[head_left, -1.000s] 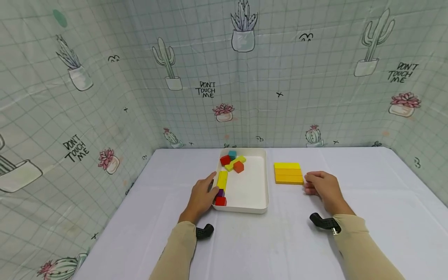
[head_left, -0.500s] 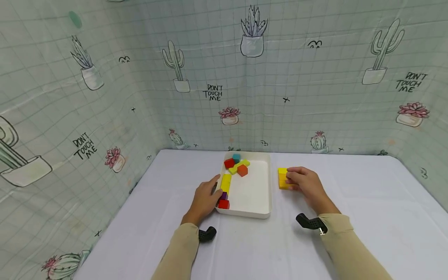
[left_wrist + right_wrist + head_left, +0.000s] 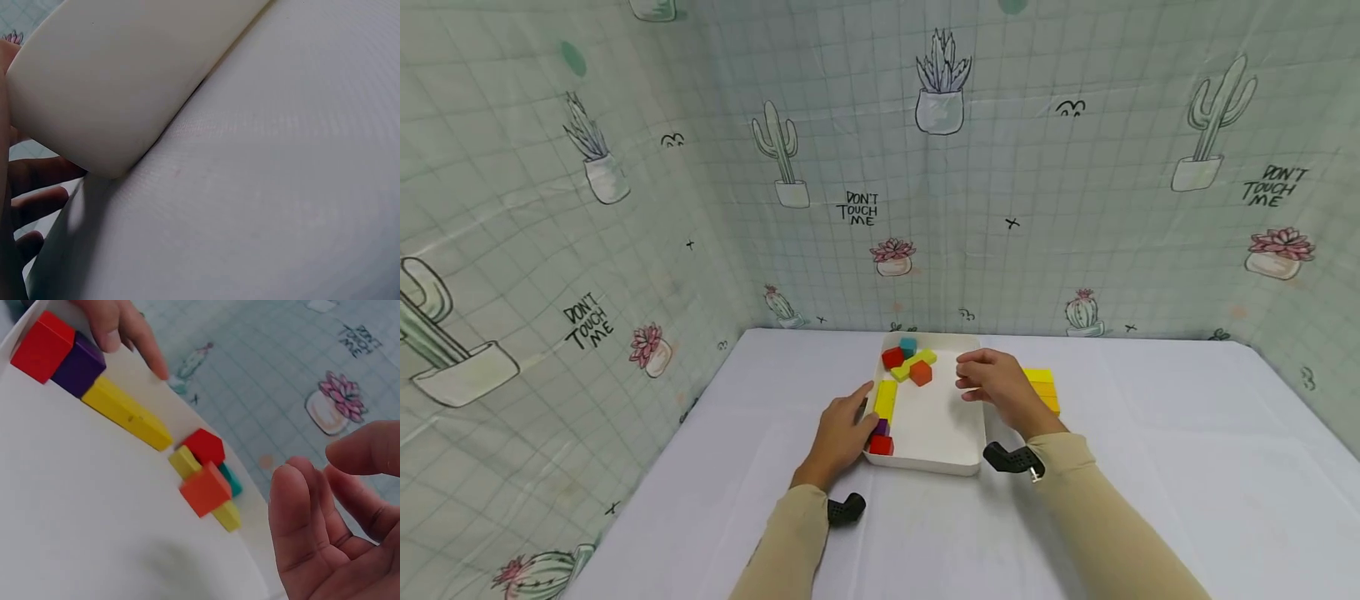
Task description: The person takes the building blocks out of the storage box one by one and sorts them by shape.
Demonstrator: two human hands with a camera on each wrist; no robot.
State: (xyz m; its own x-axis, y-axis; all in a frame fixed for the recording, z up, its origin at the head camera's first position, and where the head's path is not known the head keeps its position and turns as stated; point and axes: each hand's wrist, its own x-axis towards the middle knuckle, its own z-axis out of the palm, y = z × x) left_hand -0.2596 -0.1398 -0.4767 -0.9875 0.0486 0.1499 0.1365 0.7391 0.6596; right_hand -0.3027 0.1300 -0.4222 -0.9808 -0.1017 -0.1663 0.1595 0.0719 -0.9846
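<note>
My left hand (image 3: 837, 437) holds the left side of a white tray (image 3: 934, 467), thumb over the rim and fingers along the outer wall. Near that thumb a red block (image 3: 882, 446), a purple block (image 3: 882, 427) and a long yellow block (image 3: 885, 402) lie in a row. Toward the tray's far left sit an orange block (image 3: 921, 373), a red block (image 3: 203, 445), a teal block (image 3: 908, 347) and a yellow-green piece (image 3: 927, 357). Above the tray's right side hovers my right hand (image 3: 1000, 387), fingers loosely bent, thumb apart from the fingertips, nothing between them.
Yellow and orange-yellow bars (image 3: 1042, 386) lie side by side on the white tabletop (image 3: 1165, 433), right of the tray and partly behind my right hand. A cactus-print cloth (image 3: 1000, 275) stands behind the table and along its sides.
My right hand has moved left, from the right edge of the yellow bars, across them, to above the tray. The left hand keeps its hold on the tray. The head view has shifted slightly.
</note>
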